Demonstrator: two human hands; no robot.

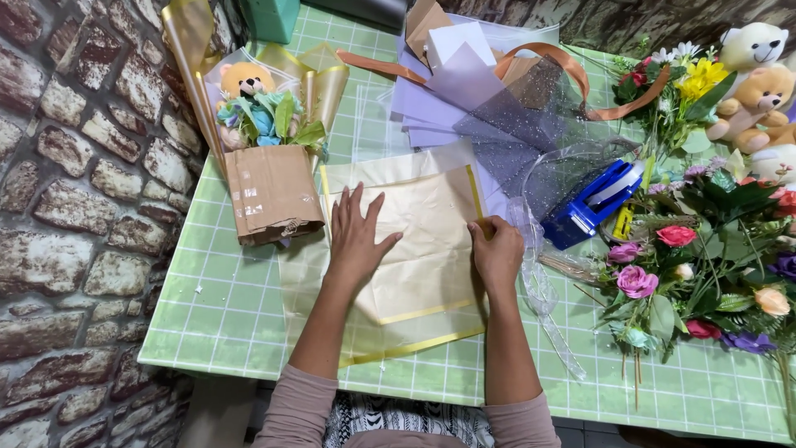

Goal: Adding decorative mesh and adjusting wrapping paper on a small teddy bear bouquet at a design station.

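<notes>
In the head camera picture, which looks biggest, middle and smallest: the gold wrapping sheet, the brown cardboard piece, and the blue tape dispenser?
1. Gold wrapping sheet, under both hands, clearly the largest.
2. Brown cardboard piece.
3. Blue tape dispenser, somewhat smaller than the cardboard, though the two look fairly close in size.

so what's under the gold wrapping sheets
The gold sheets lie on the green checked tablecloth, which shows faintly through the clear margins. The left hand lies flat on top, the right hand at the right edge. The middle is covered.
</notes>
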